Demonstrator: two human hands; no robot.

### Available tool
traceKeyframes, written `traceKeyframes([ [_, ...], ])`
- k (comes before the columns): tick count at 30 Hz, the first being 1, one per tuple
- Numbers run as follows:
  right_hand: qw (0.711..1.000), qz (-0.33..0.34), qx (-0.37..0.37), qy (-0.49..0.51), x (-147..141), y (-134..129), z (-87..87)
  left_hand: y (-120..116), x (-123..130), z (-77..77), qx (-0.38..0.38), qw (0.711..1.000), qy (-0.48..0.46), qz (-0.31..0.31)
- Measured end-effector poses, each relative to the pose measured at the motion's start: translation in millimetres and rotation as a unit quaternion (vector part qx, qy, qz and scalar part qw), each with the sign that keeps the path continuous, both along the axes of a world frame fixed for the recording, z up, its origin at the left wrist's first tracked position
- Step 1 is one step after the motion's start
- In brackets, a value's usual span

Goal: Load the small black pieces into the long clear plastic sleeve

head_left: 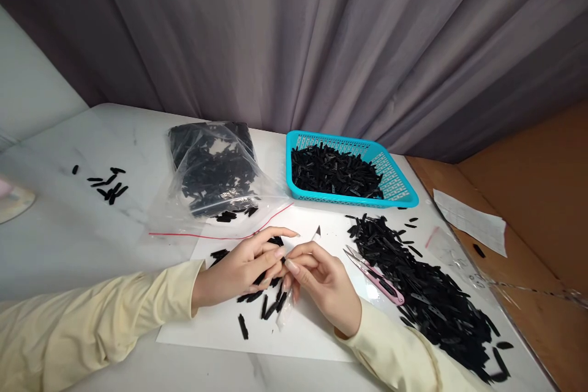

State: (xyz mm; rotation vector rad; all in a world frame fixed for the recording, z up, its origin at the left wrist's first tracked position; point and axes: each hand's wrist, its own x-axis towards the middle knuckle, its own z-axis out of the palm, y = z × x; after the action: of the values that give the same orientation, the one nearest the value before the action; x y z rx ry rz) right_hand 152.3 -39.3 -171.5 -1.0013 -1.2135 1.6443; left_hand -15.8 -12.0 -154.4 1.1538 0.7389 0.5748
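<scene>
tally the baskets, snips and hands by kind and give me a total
Blue basket of black pieces: 1
Pink snips: 1
Hands, left hand and right hand: 2
Total: 4

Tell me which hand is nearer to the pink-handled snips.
The right. The right hand is just to the left of the pink-handled snips, apart from them; the left hand is farther left, on the right hand's far side from them.
</scene>
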Motion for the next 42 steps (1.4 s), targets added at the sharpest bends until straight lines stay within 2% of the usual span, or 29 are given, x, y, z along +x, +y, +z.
traceKeyframes([
  [3,0.995,0.049,-0.069,0.053,-0.5,2.0,0.6,-0.1,1.1,-2.0,0.010,1.000,0.022,0.003],
  [5,0.992,0.057,-0.089,0.069,0.3,3.7,1.3,0.1,1.6,-2.9,0.018,1.000,0.025,0.006],
  [12,0.992,-0.003,-0.075,0.098,4.4,8.4,3.4,1.1,2.4,-0.2,-0.004,0.999,0.001,0.036],
  [20,0.990,-0.033,-0.086,0.110,1.3,9.7,3.6,-1.2,1.6,-0.2,0.001,1.000,-0.012,0.000],
  [32,0.987,-0.004,-0.101,0.124,3.2,10.2,4.5,-2.4,-0.4,-3.9,0.093,0.995,0.033,0.033],
  [42,0.988,0.008,-0.104,0.117,3.5,10.3,5.9,-2.8,-0.8,-1.9,0.106,0.992,0.043,0.044],
])
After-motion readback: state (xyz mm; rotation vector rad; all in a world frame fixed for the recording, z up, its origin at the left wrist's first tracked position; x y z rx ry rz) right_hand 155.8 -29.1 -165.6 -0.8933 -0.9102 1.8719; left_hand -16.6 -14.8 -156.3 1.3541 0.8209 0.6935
